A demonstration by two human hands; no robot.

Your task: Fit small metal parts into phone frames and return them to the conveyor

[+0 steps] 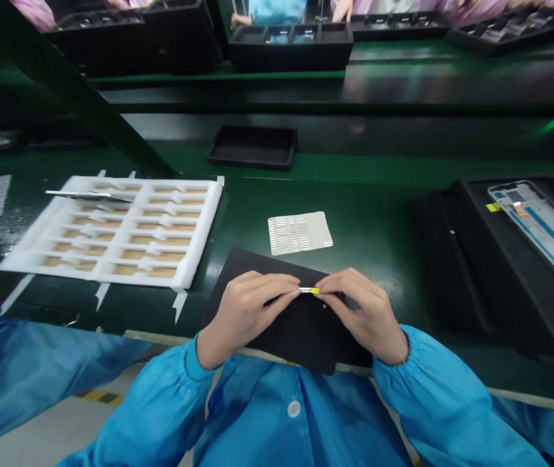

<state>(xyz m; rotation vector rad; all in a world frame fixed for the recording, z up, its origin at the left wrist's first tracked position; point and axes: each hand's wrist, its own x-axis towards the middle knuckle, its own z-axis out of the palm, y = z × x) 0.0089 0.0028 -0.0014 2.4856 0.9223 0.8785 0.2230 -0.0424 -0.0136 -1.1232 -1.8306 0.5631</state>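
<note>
Over a black mat (277,331) at the table's front edge, both my hands meet fingertip to fingertip. Between them is a small, thin silvery strip with a yellow end (309,290). My left hand (250,308) pinches its silvery end between thumb and fingers. At the yellow end, my right hand (362,308) pinches it the same way. The strip is too small for me to tell its kind. Just beyond the mat lies a pale sheet (300,233) with rows of small silvery pieces on it.
A white slotted tray (187,275) stands on the left, a flat panel lying across its far corner. A shallow black tray (252,148) sits further back. On the right, a phone frame (542,230) rests on a black box (457,259). A co-worker's blue sleeve (38,370) reaches in from the left.
</note>
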